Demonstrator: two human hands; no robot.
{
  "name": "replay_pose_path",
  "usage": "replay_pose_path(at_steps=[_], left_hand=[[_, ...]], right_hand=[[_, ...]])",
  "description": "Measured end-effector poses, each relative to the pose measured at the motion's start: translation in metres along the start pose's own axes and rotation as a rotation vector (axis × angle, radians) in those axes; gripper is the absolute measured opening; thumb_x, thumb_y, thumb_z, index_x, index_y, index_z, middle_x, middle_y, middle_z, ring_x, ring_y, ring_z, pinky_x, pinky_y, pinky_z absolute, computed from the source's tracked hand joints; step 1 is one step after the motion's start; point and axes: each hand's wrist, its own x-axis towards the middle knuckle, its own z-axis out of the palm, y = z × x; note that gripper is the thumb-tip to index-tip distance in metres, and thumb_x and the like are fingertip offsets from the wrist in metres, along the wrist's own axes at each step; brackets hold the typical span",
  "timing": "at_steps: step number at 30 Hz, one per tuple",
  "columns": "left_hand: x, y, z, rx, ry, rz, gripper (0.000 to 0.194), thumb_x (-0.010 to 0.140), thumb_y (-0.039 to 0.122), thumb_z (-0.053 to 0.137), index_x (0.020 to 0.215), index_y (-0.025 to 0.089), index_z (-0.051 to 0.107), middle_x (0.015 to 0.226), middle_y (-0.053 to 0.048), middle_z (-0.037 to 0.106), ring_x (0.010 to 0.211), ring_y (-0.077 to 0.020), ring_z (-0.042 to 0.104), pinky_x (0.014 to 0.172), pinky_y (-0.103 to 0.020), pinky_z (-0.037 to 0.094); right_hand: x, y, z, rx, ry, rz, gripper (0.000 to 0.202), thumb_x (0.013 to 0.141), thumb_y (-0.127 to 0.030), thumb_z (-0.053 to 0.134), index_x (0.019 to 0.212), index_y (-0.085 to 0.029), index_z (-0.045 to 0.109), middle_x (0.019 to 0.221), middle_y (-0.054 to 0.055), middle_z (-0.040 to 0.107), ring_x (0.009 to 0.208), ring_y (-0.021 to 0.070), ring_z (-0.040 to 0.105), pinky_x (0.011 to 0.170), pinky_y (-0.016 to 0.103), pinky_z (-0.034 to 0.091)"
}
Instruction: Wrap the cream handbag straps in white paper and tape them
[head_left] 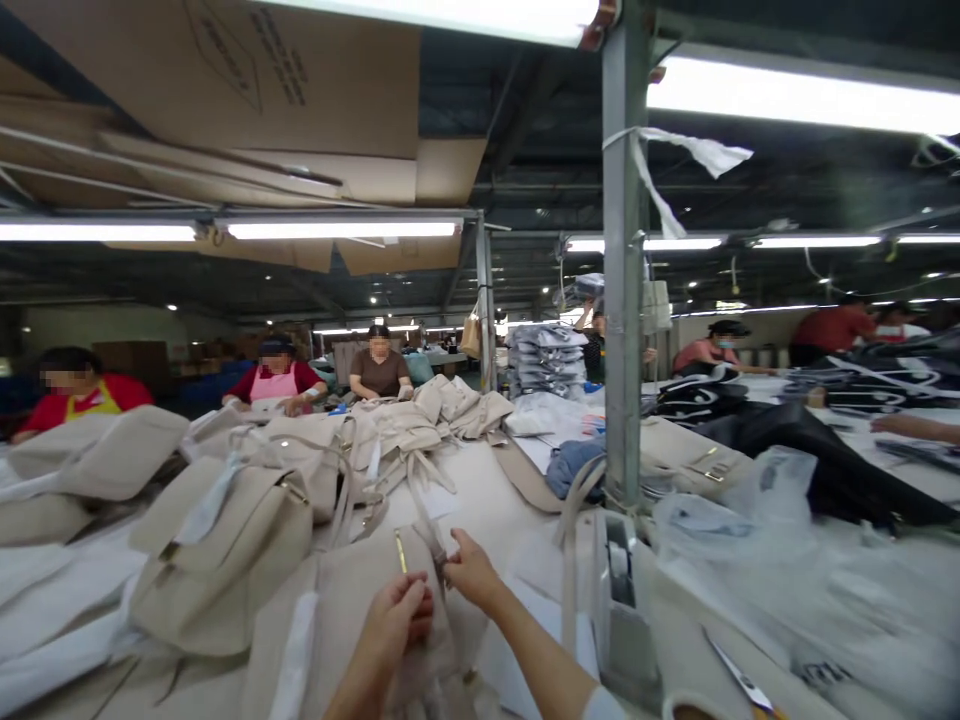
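A beige bag (352, 590) lies flat in front of me, with a gold metal bar (401, 552) on its upper part. My left hand (401, 610) is closed at the lower end of that bar, its fingertips pinched on something too small to make out. Just to the right, my right hand (469, 570) is at the bag's strap (424, 515), thumb and fingers bent round its edge, index finger pointing up. What lies beneath the right fingers is hidden.
Beige bags (225, 540) are heaped at left. A metal post (622, 300) and grey tape dispenser (626, 610) stand right of my hands. Scissors (739, 670) and clear plastic bags (787, 560) lie at right. Several people sit across the tables.
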Motion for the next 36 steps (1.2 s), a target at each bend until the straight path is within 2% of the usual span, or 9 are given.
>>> replay_pose_path(at_steps=[3,6,12,17,20,23,27,29,36], left_hand=[[0.019,-0.008,0.001,-0.084,0.073,-0.101,0.012,0.084,0.021,0.06,0.078,0.01,0.062,0.069,-0.01,0.069,0.059,-0.0155,0.067,0.061,-0.025,0.054],[0.022,-0.007,-0.004,-0.168,-0.013,-0.175,0.022,0.089,0.03,0.055,0.078,0.01,0.061,0.074,-0.014,0.072,0.062,-0.0171,0.069,0.062,-0.025,0.056],[0.019,-0.017,-0.008,-0.169,-0.197,-0.108,0.022,0.071,0.031,0.075,0.073,0.013,0.062,0.059,-0.003,0.067,0.048,-0.0143,0.06,0.042,-0.022,0.048],[0.018,-0.018,-0.013,-0.183,-0.161,-0.138,0.015,0.069,0.021,0.075,0.073,0.011,0.063,0.061,-0.005,0.07,0.048,-0.0156,0.063,0.045,-0.023,0.053],[0.022,-0.015,-0.017,-0.175,-0.078,-0.187,0.004,0.077,0.006,0.064,0.076,0.01,0.062,0.072,-0.01,0.074,0.063,-0.0185,0.071,0.058,-0.025,0.059],[0.029,-0.019,-0.02,-0.152,-0.016,-0.198,0.008,0.082,0.003,0.058,0.081,0.009,0.061,0.083,-0.016,0.076,0.071,-0.0203,0.074,0.062,-0.025,0.061],[0.036,-0.031,-0.02,-0.123,-0.009,-0.152,0.006,0.082,0.004,0.06,0.084,0.01,0.06,0.085,-0.016,0.076,0.072,-0.0208,0.074,0.061,-0.024,0.062],[0.037,-0.032,-0.019,-0.105,-0.004,-0.141,0.007,0.082,0.004,0.061,0.083,0.011,0.059,0.082,-0.015,0.076,0.071,-0.0212,0.074,0.059,-0.023,0.062],[0.028,-0.023,-0.017,-0.123,-0.025,-0.153,0.011,0.082,0.001,0.059,0.082,0.012,0.057,0.082,-0.016,0.076,0.072,-0.0214,0.074,0.06,-0.023,0.061]], right_hand=[[-0.009,-0.006,0.002,0.013,0.058,-0.023,0.044,0.067,-0.009,0.056,0.111,-0.014,0.055,0.077,0.003,0.064,0.082,0.0204,0.064,0.073,0.029,0.049],[-0.023,-0.014,0.012,0.075,0.023,0.017,0.029,0.074,-0.017,0.053,0.102,-0.02,0.049,0.067,-0.004,0.057,0.057,0.0154,0.061,0.054,0.027,0.05],[-0.05,-0.003,0.043,0.188,0.042,-0.035,0.015,0.072,-0.014,0.051,0.084,-0.022,0.046,0.067,-0.005,0.056,0.047,0.0126,0.057,0.04,0.022,0.045],[-0.075,-0.006,0.03,0.184,-0.091,-0.142,0.02,0.073,-0.015,0.055,0.091,-0.021,0.06,0.077,-0.002,0.064,0.05,0.0085,0.056,0.043,0.017,0.043],[-0.093,-0.021,-0.01,0.229,-0.331,-0.083,0.02,0.068,-0.028,0.066,0.086,-0.019,0.066,0.078,-0.001,0.067,0.052,0.0079,0.057,0.045,0.017,0.044],[-0.106,-0.02,-0.083,0.229,-0.387,0.053,0.03,0.067,-0.041,0.068,0.082,-0.015,0.066,0.074,0.003,0.068,0.056,0.0113,0.062,0.048,0.019,0.045],[-0.106,0.031,-0.204,-0.356,0.264,0.12,0.036,0.084,-0.046,0.04,0.089,-0.018,0.064,0.086,0.005,0.072,0.074,0.0164,0.067,0.062,0.025,0.049],[-0.104,0.069,-0.248,-0.515,0.373,0.18,0.028,0.079,-0.035,0.046,0.081,-0.016,0.066,0.086,0.01,0.071,0.089,0.0234,0.065,0.078,0.032,0.048],[-0.104,0.158,-0.294,-0.673,0.393,0.249,0.009,0.059,-0.023,0.059,0.064,-0.019,0.066,0.071,0.003,0.067,0.079,0.0221,0.06,0.075,0.029,0.041]])
